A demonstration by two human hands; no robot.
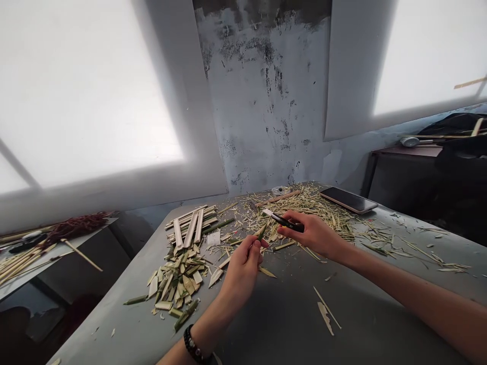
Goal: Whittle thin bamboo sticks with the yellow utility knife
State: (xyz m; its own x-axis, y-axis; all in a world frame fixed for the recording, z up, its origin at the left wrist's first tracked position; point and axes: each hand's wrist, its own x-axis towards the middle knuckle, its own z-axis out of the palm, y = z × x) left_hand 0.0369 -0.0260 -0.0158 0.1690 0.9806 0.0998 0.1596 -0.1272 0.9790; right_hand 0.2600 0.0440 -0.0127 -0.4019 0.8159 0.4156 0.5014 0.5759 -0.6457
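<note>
My left hand [247, 261] is closed around a small green piece of bamboo [262, 232], whose pointed tip sticks up past the thumb. To its right, my right hand [310, 233] grips a black-handled utility knife [285, 221]. The knife's pale blade points up and to the left, a little above the bamboo piece and apart from it. Split bamboo strips [188, 230] lie stacked beyond my left hand. Nearer to me is a heap of short cut bamboo pieces [180, 279]. Thin green-white shavings [327, 215] spread behind my right hand.
The grey table [289, 319] holds a phone [348, 199] at its far right and a clear tape roll [280, 190] at the back. A side table on the left carries long sticks [23, 261] and dark red cord [81, 226]. A stained wall [262, 111] stands behind.
</note>
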